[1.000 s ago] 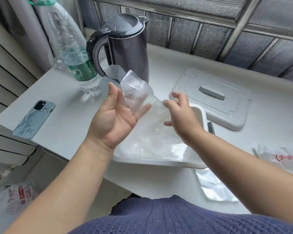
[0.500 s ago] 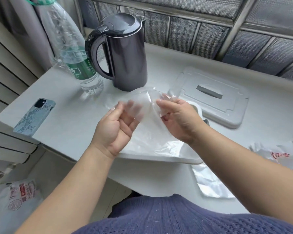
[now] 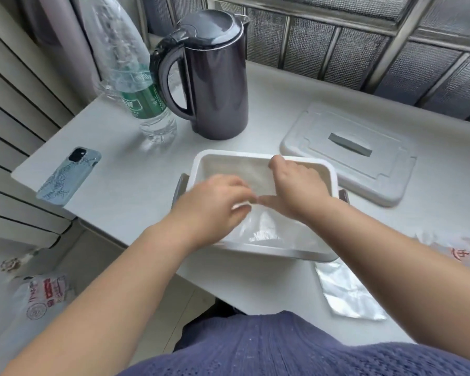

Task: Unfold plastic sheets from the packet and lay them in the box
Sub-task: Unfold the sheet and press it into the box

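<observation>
A person in a dark blue knit top leans over a white tabletop (image 3: 136,185), both hands down inside an open white box (image 3: 228,154). A clear plastic sheet (image 3: 266,229) lies in the box, crumpled against the near wall and spreading under the hands. The right hand (image 3: 299,185) is open: its fingers point down at the far side of the box and its thumb stretches left across the sheet. The left hand (image 3: 215,204) rests on the sheet at the box's left side, its fingertips almost meeting the right thumb; they are blurred, and whether they pinch the plastic cannot be told.

The lid (image 3: 347,153) lies flat just right of the box. A dark kettle (image 3: 215,77) stands behind the box, with a green-labelled bottle (image 3: 144,101) beside its handle. A phone (image 3: 68,172) lies face down near the tabletop's left edge. Folded silvery plastic (image 3: 347,291) sits at the near edge, right of the box, and a red-printed packet (image 3: 461,251) shows beyond the right forearm. A printed bag (image 3: 44,291) lies on the floor at left.
</observation>
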